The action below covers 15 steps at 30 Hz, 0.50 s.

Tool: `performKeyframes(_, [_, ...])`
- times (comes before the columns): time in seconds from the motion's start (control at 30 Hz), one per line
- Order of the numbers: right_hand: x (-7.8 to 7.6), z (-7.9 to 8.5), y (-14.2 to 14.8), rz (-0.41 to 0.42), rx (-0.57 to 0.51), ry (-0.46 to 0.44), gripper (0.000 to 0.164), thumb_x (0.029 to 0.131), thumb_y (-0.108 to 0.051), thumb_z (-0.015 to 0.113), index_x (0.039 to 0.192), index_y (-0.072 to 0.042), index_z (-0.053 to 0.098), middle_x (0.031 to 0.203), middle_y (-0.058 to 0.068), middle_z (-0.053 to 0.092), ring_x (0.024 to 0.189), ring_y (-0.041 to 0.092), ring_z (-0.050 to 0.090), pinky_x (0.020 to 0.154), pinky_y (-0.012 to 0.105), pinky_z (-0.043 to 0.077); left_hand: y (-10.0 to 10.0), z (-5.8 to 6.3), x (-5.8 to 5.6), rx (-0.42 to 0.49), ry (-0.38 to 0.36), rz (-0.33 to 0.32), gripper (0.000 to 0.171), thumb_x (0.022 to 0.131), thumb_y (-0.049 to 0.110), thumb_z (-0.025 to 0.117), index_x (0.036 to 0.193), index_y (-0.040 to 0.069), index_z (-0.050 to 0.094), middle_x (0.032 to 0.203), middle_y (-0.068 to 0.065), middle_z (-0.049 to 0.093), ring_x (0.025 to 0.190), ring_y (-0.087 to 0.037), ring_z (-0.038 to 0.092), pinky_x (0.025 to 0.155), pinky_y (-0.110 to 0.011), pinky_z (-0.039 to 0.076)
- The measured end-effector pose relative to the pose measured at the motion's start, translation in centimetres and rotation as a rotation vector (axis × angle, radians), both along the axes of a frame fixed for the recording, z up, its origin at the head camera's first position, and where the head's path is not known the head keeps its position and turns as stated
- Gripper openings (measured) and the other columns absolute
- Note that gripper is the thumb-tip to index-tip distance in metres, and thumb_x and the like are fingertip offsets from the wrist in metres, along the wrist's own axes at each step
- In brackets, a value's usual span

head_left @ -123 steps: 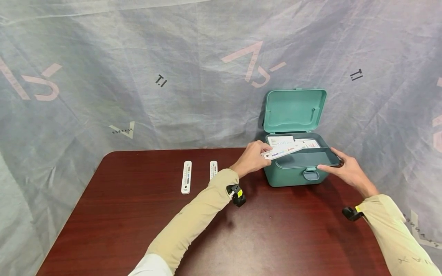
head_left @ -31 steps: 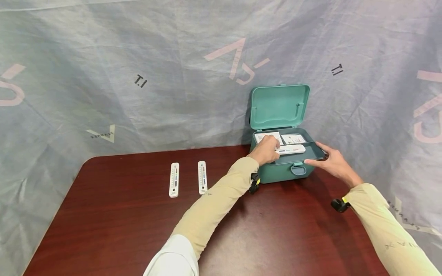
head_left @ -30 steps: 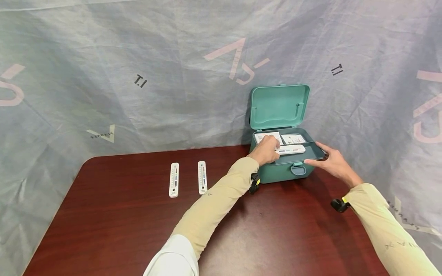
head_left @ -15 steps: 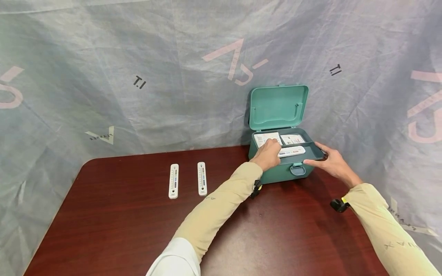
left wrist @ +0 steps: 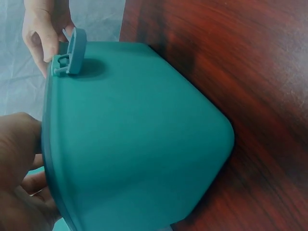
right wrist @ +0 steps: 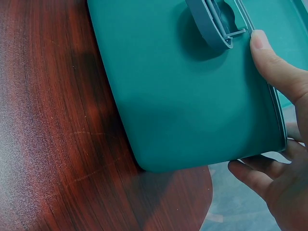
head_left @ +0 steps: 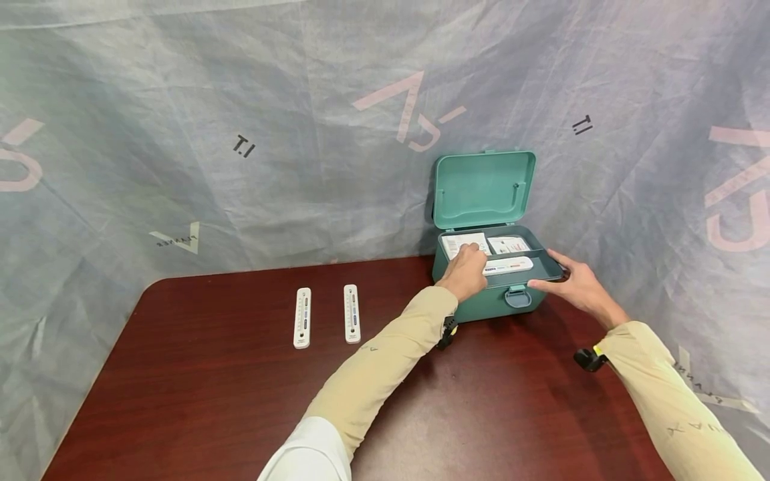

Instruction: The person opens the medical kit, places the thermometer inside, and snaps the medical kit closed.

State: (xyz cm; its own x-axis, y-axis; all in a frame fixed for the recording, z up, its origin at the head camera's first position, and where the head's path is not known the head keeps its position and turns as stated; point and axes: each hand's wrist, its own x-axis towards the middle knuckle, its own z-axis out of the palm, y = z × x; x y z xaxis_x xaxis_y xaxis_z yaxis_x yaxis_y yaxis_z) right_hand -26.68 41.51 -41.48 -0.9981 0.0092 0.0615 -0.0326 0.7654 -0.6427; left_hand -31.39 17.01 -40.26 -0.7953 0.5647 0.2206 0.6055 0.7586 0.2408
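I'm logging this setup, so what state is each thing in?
Box: upright.
Lid: raised open.
Latch: unfastened.
Leftmost thermometer: flat, face up.
Second thermometer: flat, face up.
Third thermometer: gripped by left hand.
White packets: lying in rear section.
Right hand: gripping box's front right corner.

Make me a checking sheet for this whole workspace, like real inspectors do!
Surface: dark red-brown table, shiny near the front.
Job's things: green box, lid up, white packets in its rear compartments; first thermometer and second thermometer lie on the table, left of the box; third thermometer at the front compartment.
Clutter: nothing seen.
Grips: left grip holds the third thermometer's left end; right grip holds the box's front right corner.
Cables: nothing seen.
Surroundings: grey printed cloth behind the table.
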Motion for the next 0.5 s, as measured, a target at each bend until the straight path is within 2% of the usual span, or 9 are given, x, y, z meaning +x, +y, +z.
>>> performKeyframes(0.13, [-0.07,-0.11,0.08,-0.005,0.001,-0.002,0.098,0.078,-0.048,0.073,0.150,-0.006,0.022,0.129,0.026,0.052,0.105,0.027,0.054,0.070,0.013,0.041,0.06,-0.09,-0.16,-0.007,0.012,0.007,0.016,0.082,0.009,0.065,0.067,0.013,0.061,0.090,0.000,0.051,0.086,-0.016,0.046,0.071,-0.024,0.044])
performKeyframes(0.37, [0.15,0.04,-0.11,-0.004,0.000,-0.006,0.098,0.078,-0.048,0.073,0.150,-0.007,0.022,0.131,0.026,0.050,0.103,0.023,0.053,0.070,0.014,0.042,0.27,-0.10,-0.22,-0.012,0.007,0.027,0.009,0.083,0.010,0.066,0.075,0.014,0.064,0.091,0.000,0.052,0.086,-0.016,0.047,0.070,-0.025,0.045])
performKeyframes(0.5, [0.20,0.01,-0.08,-0.001,0.007,-0.005,0.098,0.078,-0.049,0.073,0.150,-0.007,0.022,0.129,0.025,0.052,0.101,0.022,0.053,0.070,0.014,0.042,0.11,-0.01,-0.24,-0.008,0.013,0.019,0.014,0.083,0.010,0.065,0.070,0.014,0.061,0.088,-0.001,0.052,0.084,-0.017,0.048,0.070,-0.025,0.044])
